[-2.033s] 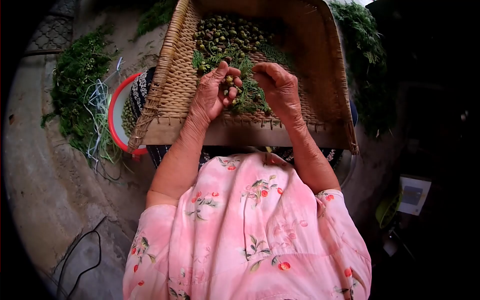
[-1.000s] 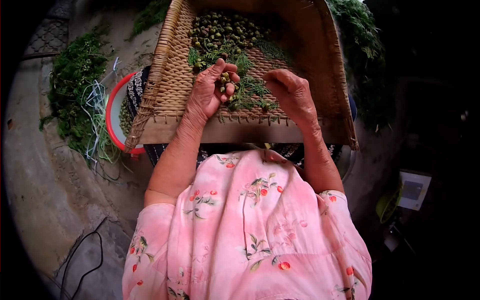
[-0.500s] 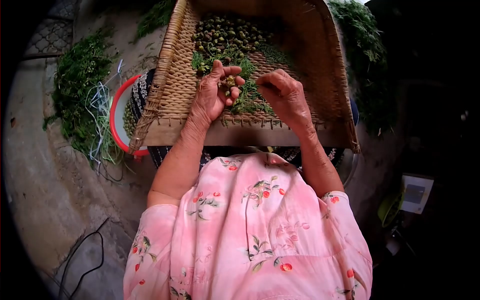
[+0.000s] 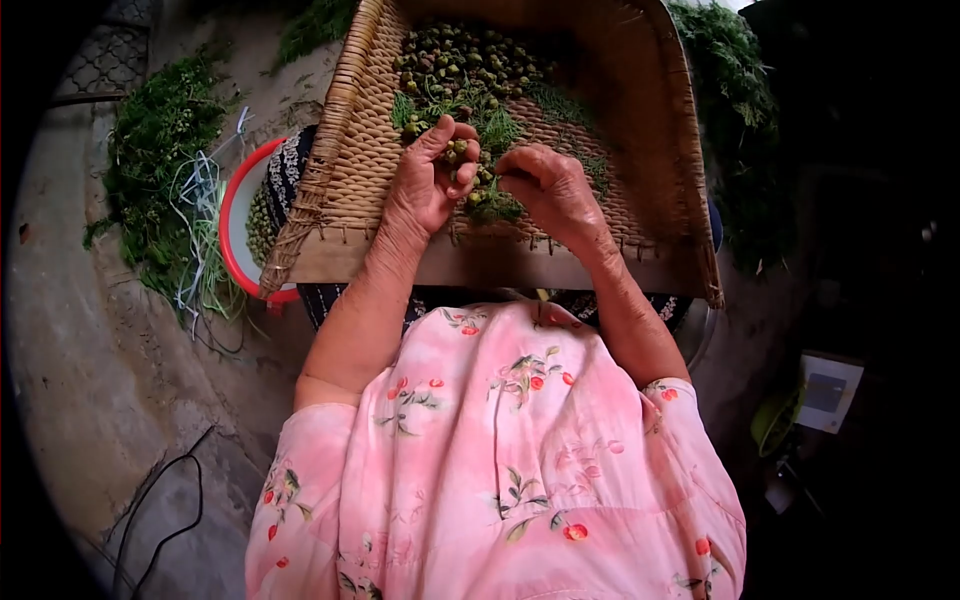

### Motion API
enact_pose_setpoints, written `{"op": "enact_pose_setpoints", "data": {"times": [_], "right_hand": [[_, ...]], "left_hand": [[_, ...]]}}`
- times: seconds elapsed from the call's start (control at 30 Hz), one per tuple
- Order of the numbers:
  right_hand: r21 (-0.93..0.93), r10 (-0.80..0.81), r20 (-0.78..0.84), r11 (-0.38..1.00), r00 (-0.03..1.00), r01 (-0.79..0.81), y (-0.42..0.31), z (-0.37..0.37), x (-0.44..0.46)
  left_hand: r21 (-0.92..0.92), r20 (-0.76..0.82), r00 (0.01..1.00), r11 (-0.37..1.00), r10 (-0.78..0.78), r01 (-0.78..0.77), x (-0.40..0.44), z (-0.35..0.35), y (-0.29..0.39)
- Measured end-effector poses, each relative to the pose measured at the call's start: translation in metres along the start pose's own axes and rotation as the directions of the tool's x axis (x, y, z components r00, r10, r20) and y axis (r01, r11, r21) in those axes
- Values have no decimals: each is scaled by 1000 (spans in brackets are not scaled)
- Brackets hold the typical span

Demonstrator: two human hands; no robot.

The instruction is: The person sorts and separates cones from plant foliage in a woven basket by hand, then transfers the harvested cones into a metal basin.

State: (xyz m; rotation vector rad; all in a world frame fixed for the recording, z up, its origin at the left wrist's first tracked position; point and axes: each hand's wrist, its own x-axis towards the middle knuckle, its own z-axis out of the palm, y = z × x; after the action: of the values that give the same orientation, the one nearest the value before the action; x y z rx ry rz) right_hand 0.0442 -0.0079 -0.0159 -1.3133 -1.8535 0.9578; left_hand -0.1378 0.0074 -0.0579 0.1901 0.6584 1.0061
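A woven wicker winnowing basket (image 4: pixel 345 195) rests across the lap, with a heap of small round green seed cones (image 4: pixel 465 60) toward its far end. Feathery green sprigs (image 4: pixel 495 130) lie among and below the cones. My left hand (image 4: pixel 425 185) is half curled, palm up, around several cones. Just to its right, my right hand (image 4: pixel 555 195) has its fingers pinched together above the basket's near part. Whatever sits between those fingertips is hidden. Beneath the two hands lies another green sprig (image 4: pixel 495 205).
At the left, a red-rimmed basin (image 4: pixel 232 235) holds more small green cones. Piles of leafy branches (image 4: pixel 160 150) lie on the concrete floor (image 4: pixel 70 350) on both sides. Pale plastic strings (image 4: pixel 200 240) and a black cable (image 4: pixel 165 535) are at left; a green container (image 4: pixel 778 420) is at right.
My right hand has shifted slightly left and down, closer to my left hand. My left hand keeps its cones, its fingers a little more curled. The view has moved slightly.
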Motion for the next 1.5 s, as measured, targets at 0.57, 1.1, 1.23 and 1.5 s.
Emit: {"op": "enact_pose_setpoints", "data": {"times": [0.57, 1.1, 1.23, 1.5], "right_hand": [[1, 135, 37, 991, 990, -135, 10, 5, -14], [63, 11, -129, 998, 992, -3, -1, 5, 16], [73, 97, -94, 993, 991, -90, 1, 7, 15], [326, 330, 37, 888, 943, -324, -4, 12, 17]], "left_hand": [[32, -29, 998, 998, 47, -46, -1, 5, -1], [77, -47, 998, 996, -49, 52, -4, 7, 3], [141, -85, 996, 990, -1, 13, -4, 12, 1], [227, -79, 996, 974, 39, -20, -8, 15, 1]]}}
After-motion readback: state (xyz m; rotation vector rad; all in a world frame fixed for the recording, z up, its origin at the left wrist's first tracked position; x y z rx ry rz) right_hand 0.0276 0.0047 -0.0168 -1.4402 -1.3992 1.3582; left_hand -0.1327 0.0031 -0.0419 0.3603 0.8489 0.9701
